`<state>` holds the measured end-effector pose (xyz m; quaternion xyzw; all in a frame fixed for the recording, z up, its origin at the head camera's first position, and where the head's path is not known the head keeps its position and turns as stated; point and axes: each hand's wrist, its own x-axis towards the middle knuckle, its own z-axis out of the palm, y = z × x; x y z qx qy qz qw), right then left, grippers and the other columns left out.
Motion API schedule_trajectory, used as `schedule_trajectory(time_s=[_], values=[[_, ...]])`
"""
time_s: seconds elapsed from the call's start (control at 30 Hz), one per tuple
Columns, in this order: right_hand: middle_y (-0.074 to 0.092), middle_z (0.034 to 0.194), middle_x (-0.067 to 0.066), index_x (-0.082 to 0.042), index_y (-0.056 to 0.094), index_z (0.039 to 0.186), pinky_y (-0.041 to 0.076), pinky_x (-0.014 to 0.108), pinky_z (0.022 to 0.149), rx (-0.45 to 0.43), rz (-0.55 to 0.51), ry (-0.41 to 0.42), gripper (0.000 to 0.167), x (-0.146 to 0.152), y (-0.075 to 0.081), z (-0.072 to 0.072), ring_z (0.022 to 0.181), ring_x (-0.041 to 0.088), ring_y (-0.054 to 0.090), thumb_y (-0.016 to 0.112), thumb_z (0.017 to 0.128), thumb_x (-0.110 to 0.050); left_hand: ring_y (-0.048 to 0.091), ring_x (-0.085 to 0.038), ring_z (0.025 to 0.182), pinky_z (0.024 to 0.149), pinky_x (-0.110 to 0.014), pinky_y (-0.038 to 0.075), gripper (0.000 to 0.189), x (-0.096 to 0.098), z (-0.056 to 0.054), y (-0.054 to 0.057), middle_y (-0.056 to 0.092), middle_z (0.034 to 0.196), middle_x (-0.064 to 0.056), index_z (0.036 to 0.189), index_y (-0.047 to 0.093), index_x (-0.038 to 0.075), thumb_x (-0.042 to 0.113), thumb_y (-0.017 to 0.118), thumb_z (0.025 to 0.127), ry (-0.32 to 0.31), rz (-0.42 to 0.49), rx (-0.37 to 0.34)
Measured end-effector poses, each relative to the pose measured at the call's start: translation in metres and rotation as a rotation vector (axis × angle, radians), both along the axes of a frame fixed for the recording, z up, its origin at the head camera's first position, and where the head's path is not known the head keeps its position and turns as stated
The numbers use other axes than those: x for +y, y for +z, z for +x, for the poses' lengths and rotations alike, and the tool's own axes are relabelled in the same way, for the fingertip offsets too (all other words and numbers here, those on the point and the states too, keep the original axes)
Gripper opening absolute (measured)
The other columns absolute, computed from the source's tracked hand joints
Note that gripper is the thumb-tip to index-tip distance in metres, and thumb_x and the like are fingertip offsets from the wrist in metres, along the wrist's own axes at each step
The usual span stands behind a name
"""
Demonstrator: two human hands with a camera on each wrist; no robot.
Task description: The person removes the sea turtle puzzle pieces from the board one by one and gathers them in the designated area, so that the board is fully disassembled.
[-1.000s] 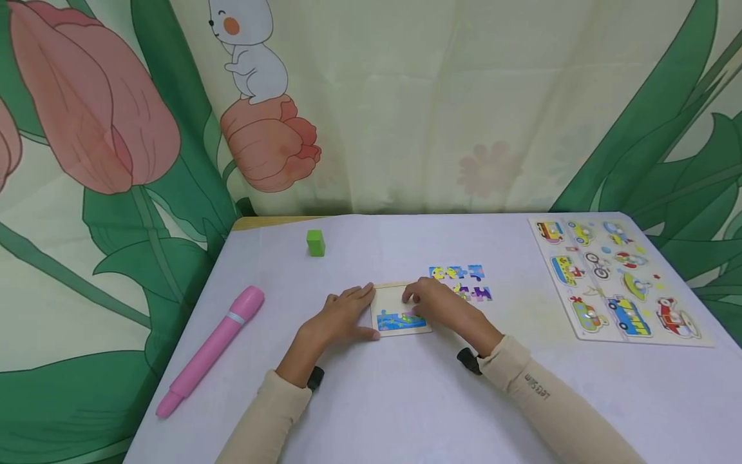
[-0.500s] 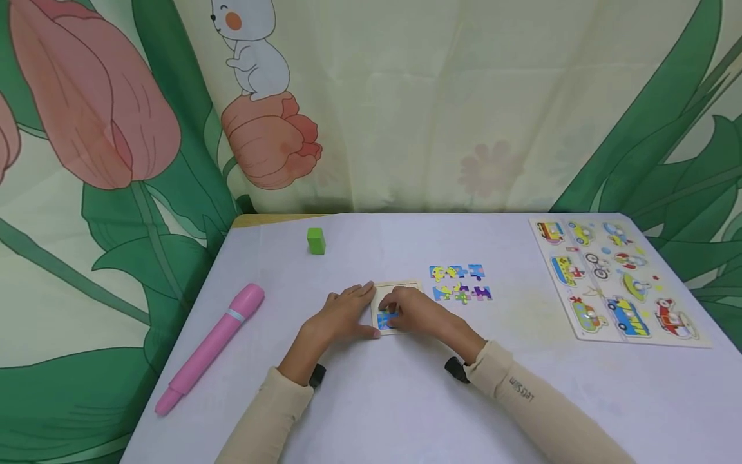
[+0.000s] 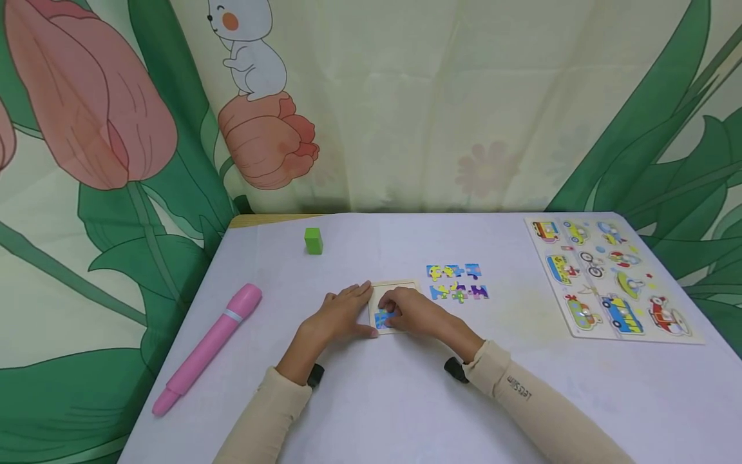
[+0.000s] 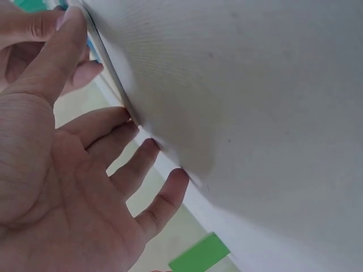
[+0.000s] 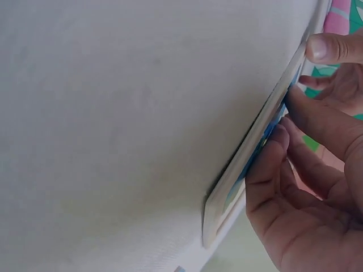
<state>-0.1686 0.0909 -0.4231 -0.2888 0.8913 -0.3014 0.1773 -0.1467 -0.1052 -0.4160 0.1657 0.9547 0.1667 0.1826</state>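
Note:
A small wooden puzzle tray (image 3: 400, 283) lies on the white table, with blue jigsaw pieces (image 3: 381, 319) in its near part. My left hand (image 3: 341, 314) spans the tray's left side, thumb at the near corner and fingertips along the edge toward the far corner. Over the tray, my right hand (image 3: 416, 313) has its fingers curled, its thumb and fingertips around a blue puzzle piece at the left of the tray. That hand hides much of the tray's right part. In the right wrist view, its fingertips (image 5: 279, 135) are right at the blue printed surface.
Loose jigsaw pieces (image 3: 458, 292) lie in two rows right of the tray. A green block (image 3: 313, 241) stands at the back left, and a pink stick-like toy (image 3: 209, 348) lies at the left. A vehicle peg puzzle board (image 3: 614, 283) lies at the right.
My right hand has moved left over the tray from its right side, then stayed nearly still for the last half second. The left hand has kept its place at the tray's edge.

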Motion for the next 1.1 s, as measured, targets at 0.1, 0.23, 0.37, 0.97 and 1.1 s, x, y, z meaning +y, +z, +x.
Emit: schedule_trajectory(time_s=[0.1,0.23,0.37,0.97,1.1], values=[[0.062,0.104,0.004,0.000,0.068,0.116,0.051,0.028,0.079,0.015,-0.021,0.004,0.028,0.002,-0.002,0.000,0.084,0.014,0.056,0.077,0.090,0.000,0.026,-0.026,0.153,0.112,-0.053,0.030,0.092,0.000,0.000,0.001,0.028,0.167,-0.004,0.161,0.033,0.007,0.042,0.080,0.089,-0.004,-0.006,0.000],[0.059,0.106,0.005,-0.002,0.065,0.114,0.049,0.026,0.073,0.025,-0.070,0.009,0.028,0.005,-0.004,-0.001,0.080,0.013,0.054,0.078,0.089,0.001,0.025,-0.026,0.153,0.113,-0.054,0.030,0.093,-0.001,-0.001,0.001,0.028,0.168,-0.004,0.161,0.033,0.007,0.043,0.080,0.090,-0.007,-0.010,-0.001],[0.059,0.101,0.003,-0.004,0.062,0.112,0.050,0.026,0.074,0.015,-0.106,0.020,0.029,0.006,-0.004,-0.002,0.081,0.013,0.054,0.078,0.088,0.003,0.025,-0.026,0.154,0.114,-0.054,0.029,0.092,0.000,-0.002,0.001,0.028,0.168,-0.004,0.161,0.033,0.007,0.043,0.080,0.090,-0.001,-0.007,-0.011],[0.067,0.085,-0.005,-0.004,0.074,0.106,0.054,0.026,0.077,0.046,-0.111,-0.013,0.017,0.012,0.004,-0.004,0.080,0.009,0.062,0.076,0.090,0.002,0.025,-0.026,0.153,0.114,-0.055,0.030,0.094,0.004,-0.001,-0.002,0.028,0.168,-0.004,0.161,0.033,0.007,0.042,0.081,0.089,0.019,-0.022,-0.031],[0.068,0.086,-0.005,-0.007,0.075,0.106,0.054,0.027,0.078,0.067,-0.118,-0.010,0.015,0.018,0.006,-0.005,0.081,0.008,0.063,0.072,0.093,0.001,0.025,-0.026,0.154,0.115,-0.055,0.029,0.094,0.005,-0.001,0.000,0.028,0.168,-0.003,0.161,0.033,0.008,0.042,0.081,0.088,0.027,-0.039,-0.034]])
